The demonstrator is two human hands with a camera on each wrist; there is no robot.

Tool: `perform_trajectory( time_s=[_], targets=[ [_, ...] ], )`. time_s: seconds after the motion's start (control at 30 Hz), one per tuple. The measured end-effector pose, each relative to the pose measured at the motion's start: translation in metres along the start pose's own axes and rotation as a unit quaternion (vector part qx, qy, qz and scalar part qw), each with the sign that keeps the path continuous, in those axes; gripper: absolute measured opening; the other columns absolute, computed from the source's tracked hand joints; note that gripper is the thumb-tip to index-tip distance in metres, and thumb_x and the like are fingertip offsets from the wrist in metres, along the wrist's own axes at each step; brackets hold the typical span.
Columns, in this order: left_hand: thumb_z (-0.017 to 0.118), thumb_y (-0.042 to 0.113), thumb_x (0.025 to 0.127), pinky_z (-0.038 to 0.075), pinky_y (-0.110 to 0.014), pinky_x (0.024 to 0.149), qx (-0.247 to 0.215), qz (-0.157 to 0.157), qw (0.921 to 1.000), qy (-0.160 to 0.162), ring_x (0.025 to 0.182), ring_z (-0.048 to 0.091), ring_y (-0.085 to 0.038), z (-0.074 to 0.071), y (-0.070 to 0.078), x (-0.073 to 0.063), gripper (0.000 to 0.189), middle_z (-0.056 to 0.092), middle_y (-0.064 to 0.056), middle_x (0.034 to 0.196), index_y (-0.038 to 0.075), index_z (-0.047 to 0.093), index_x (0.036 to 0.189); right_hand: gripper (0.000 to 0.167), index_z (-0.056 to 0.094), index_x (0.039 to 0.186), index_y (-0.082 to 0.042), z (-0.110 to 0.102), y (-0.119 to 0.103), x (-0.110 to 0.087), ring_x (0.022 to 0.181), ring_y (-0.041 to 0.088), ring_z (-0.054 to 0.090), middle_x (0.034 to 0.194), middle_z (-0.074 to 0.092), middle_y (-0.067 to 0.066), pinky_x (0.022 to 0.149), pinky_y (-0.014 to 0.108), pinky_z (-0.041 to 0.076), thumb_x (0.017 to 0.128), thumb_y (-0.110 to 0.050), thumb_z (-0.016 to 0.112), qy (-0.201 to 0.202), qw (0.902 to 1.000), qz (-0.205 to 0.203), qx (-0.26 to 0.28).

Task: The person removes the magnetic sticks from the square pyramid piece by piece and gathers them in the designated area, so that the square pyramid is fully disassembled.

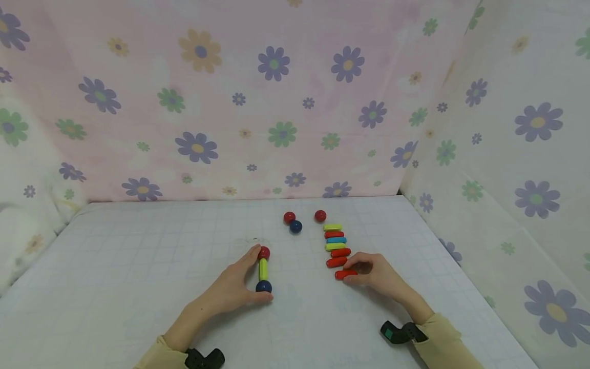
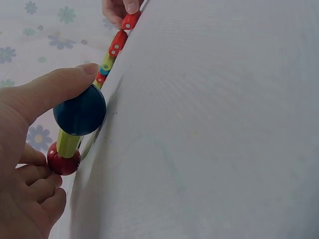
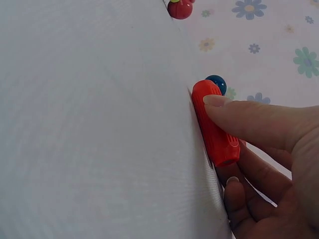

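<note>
My left hand point(image 1: 234, 288) holds a joined piece between thumb and fingers: a red ball point(image 1: 264, 252), a yellow-green rod point(image 1: 263, 270) and a dark blue ball point(image 1: 264, 287) in one line. In the left wrist view the thumb lies against the blue ball point(image 2: 79, 110), while the fingers are by the red ball point(image 2: 64, 159). On the right side of the table, my right hand point(image 1: 380, 277) pinches a red rod point(image 1: 343, 274), the nearest of a column of rods. The right wrist view shows the thumb on this ribbed red rod point(image 3: 212, 124).
Beyond the right hand's rod lie several more rods, including a red rod point(image 1: 337, 262), a blue rod point(image 1: 336, 240) and a yellow-green rod point(image 1: 332, 227). Farther back are two red balls point(image 1: 320, 216) and a blue ball point(image 1: 296, 226). Flowered cloth point(image 1: 239, 123) surrounds the white tabletop point(image 1: 138, 256).
</note>
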State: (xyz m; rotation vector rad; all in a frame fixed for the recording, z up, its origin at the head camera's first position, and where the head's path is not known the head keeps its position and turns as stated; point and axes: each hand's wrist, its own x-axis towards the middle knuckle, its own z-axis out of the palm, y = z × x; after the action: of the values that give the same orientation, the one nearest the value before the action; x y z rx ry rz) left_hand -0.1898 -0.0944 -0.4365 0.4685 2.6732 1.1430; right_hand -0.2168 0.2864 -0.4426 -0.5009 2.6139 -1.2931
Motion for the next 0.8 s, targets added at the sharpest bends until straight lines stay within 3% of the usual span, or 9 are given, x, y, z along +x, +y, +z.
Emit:
perform_trajectory(
  time_s=[0.37, 0.6, 0.8],
  targets=[
    [0.085, 0.052, 0.073, 0.026, -0.052, 0.121, -0.003, -0.005, 1.0000, 0.002, 0.153, 0.023, -0.025, 0.000, 0.001, 0.000, 0.115, 0.022, -0.002, 0.166, 0.014, 0.022, 0.160, 0.022, 0.073, 0.106, -0.017, -0.003, 0.000, 0.001, 0.097, 0.021, 0.061, 0.109, 0.070, 0.002, 0.082, 0.022, 0.053, 0.086, -0.026, 0.079, 0.002, 1.0000, 0.005, -0.006],
    [0.085, 0.053, 0.072, 0.025, -0.053, 0.121, -0.014, -0.016, 0.9998, -0.005, 0.153, 0.023, -0.025, 0.001, 0.000, 0.000, 0.115, 0.022, 0.000, 0.166, 0.016, 0.021, 0.161, 0.021, 0.073, 0.104, -0.014, -0.009, -0.029, 0.012, 0.093, 0.020, 0.062, 0.098, 0.071, -0.003, 0.080, 0.028, 0.054, 0.089, -0.029, 0.077, 0.051, 0.9980, -0.015, -0.034],
    [0.085, 0.053, 0.073, 0.025, -0.054, 0.121, -0.018, -0.013, 0.9997, -0.006, 0.153, 0.023, -0.026, 0.001, 0.001, 0.000, 0.114, 0.022, 0.000, 0.166, 0.016, 0.022, 0.160, 0.027, 0.073, 0.110, -0.010, 0.017, -0.062, 0.044, 0.092, 0.017, 0.064, 0.098, 0.071, -0.002, 0.080, 0.026, 0.056, 0.089, -0.026, 0.077, 0.052, 0.9976, -0.046, -0.006]
  ],
)
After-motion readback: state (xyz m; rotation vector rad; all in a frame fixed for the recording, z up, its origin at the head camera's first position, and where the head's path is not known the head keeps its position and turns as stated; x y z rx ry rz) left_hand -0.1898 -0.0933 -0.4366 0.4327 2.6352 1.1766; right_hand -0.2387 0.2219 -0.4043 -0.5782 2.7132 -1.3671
